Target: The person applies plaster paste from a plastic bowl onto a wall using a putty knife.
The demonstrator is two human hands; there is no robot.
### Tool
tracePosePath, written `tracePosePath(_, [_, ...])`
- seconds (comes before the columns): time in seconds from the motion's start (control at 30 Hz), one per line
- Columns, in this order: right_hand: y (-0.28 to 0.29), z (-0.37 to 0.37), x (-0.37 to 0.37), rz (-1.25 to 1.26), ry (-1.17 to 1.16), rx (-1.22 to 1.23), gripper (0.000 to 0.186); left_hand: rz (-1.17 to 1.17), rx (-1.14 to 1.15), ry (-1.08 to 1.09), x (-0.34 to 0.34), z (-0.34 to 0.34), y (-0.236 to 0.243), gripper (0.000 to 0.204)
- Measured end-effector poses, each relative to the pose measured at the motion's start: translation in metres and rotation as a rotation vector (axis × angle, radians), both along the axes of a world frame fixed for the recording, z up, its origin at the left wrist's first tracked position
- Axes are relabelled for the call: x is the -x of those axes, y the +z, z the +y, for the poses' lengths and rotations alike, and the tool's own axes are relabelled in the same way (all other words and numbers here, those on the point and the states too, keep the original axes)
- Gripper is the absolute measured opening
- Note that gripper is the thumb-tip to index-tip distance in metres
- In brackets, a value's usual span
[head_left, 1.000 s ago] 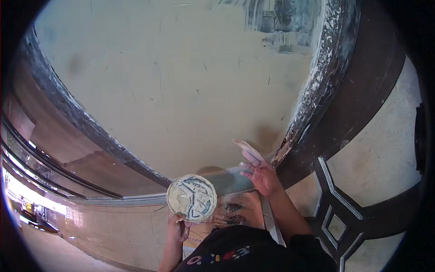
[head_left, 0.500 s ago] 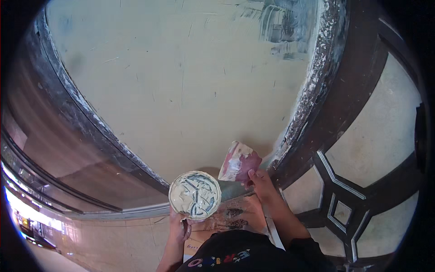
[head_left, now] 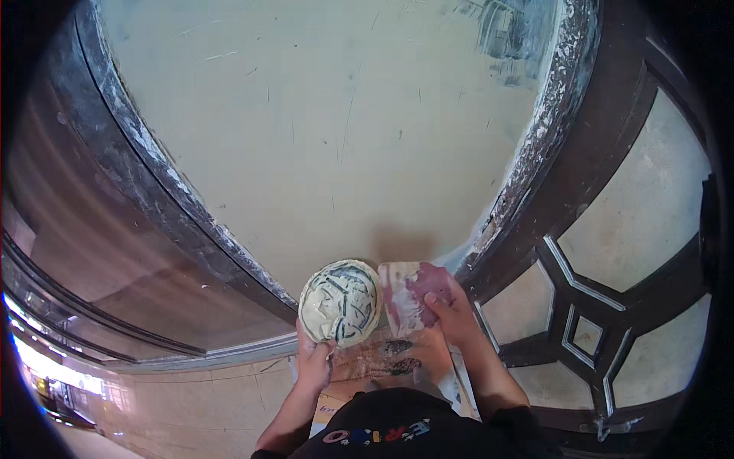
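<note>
In my left hand (head_left: 313,362) is a round tub (head_left: 338,264), gripped at its near side and tilted with its mouth up. Cream-coloured putty (head_left: 330,302) fills it, scored with dark streaks. My right hand (head_left: 454,312) is closed on a flat pinkish-red putty spreader (head_left: 425,289), thumb on its face. Cream putty is smeared over the spreader's left half. Its left edge comes very close to the tub's right rim; whether they touch I cannot tell. Both are in front of the lower part of a wall panel (head_left: 321,168) coated in cream filler.
Dark frames with rough, white-flecked edges border the panel, left (head_left: 145,141) and right (head_left: 535,145). A dark door with pale panels (head_left: 612,199) stands at the right. Below lie a stained cardboard sheet (head_left: 428,356) and floor tiles (head_left: 206,405). Bluish patches (head_left: 508,38) show at the upper right.
The tub has risen slightly and moved right, tilting more. The spreader has turned more upright and shifted right and down, beside the tub. The whole view has shifted slightly.
</note>
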State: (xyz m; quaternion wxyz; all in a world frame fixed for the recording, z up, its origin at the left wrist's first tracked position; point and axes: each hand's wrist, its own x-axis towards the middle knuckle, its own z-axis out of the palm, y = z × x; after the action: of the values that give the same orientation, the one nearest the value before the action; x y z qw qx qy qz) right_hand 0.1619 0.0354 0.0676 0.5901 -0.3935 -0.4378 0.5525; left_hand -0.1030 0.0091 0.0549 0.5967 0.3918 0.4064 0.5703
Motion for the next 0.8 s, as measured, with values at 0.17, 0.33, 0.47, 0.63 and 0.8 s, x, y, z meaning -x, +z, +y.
tracePosePath(0.17, [0.022, -0.016, 0.032, -0.259, 0.043, 0.0, 0.042, 0.01, -0.094, -0.03, 0.007, 0.009, -0.011, 0.075])
tracePosePath(0.33, [0.016, -0.018, 0.047, -0.421, -0.109, -0.101, 0.036, 0.226, -0.261, -0.119, 0.013, 0.009, -0.007, 0.072])
tracePosePath(0.47, [0.024, -0.02, 0.056, -0.478, -0.082, -0.068, 0.033, 0.346, -0.311, -0.194, 0.023, 0.01, 0.0, 0.072])
tracePosePath(0.63, [0.028, -0.02, 0.064, -0.535, -0.028, -0.151, 0.033, 0.417, -0.359, -0.251, 0.033, 0.007, 0.003, 0.073])
tracePosePath(0.8, [0.031, -0.013, 0.056, -0.636, 0.109, -0.156, 0.034, 0.498, -0.334, -0.305, 0.044, 0.007, 0.013, 0.075])
